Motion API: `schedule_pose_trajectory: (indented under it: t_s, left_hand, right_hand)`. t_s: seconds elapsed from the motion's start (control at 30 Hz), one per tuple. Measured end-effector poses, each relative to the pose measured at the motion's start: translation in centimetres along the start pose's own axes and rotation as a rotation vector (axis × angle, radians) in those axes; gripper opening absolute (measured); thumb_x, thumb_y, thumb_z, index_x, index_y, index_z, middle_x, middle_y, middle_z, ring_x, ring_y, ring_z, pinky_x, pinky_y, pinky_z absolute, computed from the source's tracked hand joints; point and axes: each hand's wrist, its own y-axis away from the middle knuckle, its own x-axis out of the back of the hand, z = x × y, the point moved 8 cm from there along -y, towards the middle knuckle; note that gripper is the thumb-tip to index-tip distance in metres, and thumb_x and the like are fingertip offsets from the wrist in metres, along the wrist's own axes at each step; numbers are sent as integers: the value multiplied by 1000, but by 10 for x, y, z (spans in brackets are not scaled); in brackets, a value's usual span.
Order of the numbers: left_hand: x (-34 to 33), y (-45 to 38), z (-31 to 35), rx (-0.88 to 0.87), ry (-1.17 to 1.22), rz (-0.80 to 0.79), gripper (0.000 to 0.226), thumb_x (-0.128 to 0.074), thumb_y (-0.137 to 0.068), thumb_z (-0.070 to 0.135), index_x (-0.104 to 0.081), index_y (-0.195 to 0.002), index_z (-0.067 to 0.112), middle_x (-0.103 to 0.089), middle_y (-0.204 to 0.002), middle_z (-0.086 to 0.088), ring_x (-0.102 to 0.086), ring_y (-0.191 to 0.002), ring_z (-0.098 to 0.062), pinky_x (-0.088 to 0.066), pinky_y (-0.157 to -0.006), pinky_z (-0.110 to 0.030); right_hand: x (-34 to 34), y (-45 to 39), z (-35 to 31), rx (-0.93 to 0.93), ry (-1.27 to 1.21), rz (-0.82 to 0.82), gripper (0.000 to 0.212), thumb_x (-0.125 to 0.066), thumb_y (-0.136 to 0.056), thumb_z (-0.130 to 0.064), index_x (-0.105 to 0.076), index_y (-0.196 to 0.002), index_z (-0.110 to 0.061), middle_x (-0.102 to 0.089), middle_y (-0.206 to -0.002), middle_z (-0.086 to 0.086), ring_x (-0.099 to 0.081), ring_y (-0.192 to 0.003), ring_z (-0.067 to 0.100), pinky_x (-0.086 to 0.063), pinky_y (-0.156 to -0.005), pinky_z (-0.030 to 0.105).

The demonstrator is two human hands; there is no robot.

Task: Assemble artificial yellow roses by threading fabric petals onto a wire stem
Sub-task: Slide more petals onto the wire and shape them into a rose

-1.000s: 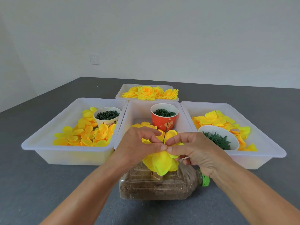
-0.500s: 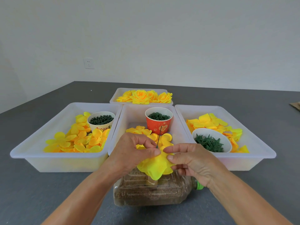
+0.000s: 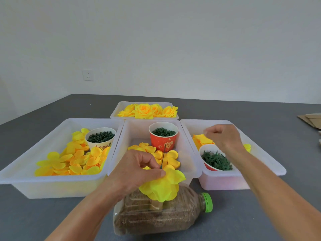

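Left hand grip pinches crinkled yellow fabric bloom on thin green wire stem; right hand loosely curled over right translucent plastic tray, contents untellable

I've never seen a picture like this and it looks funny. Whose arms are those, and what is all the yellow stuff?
The picture comes from a camera worn on a person's head, so you look down at their own two arms, as if you were them. They are making pretend yellow roses. The left hand pinches a half-made flower that sits on a thin green wire. The wire seems to stand up from a bottle full of brown stuff that lies on its side on the grey table. The right hand reaches over the right tray, above loose yellow petals; whether it holds anything, I cannot tell. Three white trays hold petals and cups of small green parts. The far tray holds finished roses.
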Motion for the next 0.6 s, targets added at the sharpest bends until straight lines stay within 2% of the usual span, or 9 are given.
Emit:
schedule_pose_trajectory:
  t_s: [0.07,0.1,0.17,0.2,0.27,0.3,0.37,0.47,0.6]
  left_hand:
    - [0,-1,1,3,-8,-4,17,-77,-71,5,-68,-58,12,-64,-63,-2,-53,-67,-14,-42,-69,-32]
    - [0,-1,1,4,-8,-5,19,-77,-71,5,-67,-57,13,-63,-62,0,-52,-67,-13,-42,-69,-31]
    - [-1,-1,2,5,-7,-8,22,-77,-71,5,-67,-55,16,-63,-60,2,-52,-66,-11,-42,-69,-30]
    - [-1,-1,2,6,-6,-11,24,-77,-71,4,-66,-54,16,-63,-60,2,-52,-65,-11,-42,-69,-30]
    - [-1,-1,2,13,6,-17,24,-77,-71,3,-66,-53,16,-63,-60,2,-53,-65,-11,-42,-68,-30]
    - [-1,-1,2,15,11,-19,24,-77,-71,3,-66,-54,16,-63,-60,2,-53,-66,-11,-42,-69,-30]
    - [-1,-1,3,14,16,-19,22,-77,-70,3,-67,-55,15,-64,-62,0,-53,-68,-13,-42,-70,-31]
    - [-1,0,4,15,7,-20,19,-77,-71,4,-67,-57,13,-64,-62,1,-53,-67,-13,-43,-70,-31]
    - [0,0,2,19,-9,-21,19,-77,-72,5,-67,-57,13,-64,-62,0,-53,-67,-13,-44,-70,-32]
  right_hand:
    - [2,-28,19,-3,217,-21,20,-69,-78,-16,-70,-85,3,-69,-96,18,-52,-71,20,-43,-68,29]
    - [-2,-39,28,-20,284,-64,29,-71,-78,-22,-69,-93,3,-68,-103,18,-54,-75,21,-45,-71,30]
    - [-14,-53,42,-65,414,-155,44,-74,-76,-36,-67,-106,-4,-66,-111,10,-59,-96,23,-47,-84,34]
    - [-22,-57,47,-83,495,-202,44,-73,-75,-40,-67,-102,-5,-66,-105,10,-60,-98,25,-47,-83,35]
    - [-35,-60,52,-114,645,-255,36,-70,-74,-41,-58,-70,-7,-57,-72,9,-57,-79,27,-42,-65,31]
    - [-40,-62,55,-127,693,-250,38,-69,-74,-39,-48,-62,-10,-49,-64,5,-53,-72,25,-39,-62,29]
    - [-45,-64,57,-137,756,-193,32,-65,-77,-25,-41,-61,-12,-45,-63,2,-50,-72,25,-38,-68,30]
    - [-47,-66,54,-114,790,-117,25,-52,-80,-4,-38,-62,-12,-43,-64,3,-50,-72,26,-39,-65,29]
    - [-38,-70,54,-50,745,-103,22,-49,-82,2,-43,-63,-8,-46,-66,4,-51,-75,27,-36,-60,27]
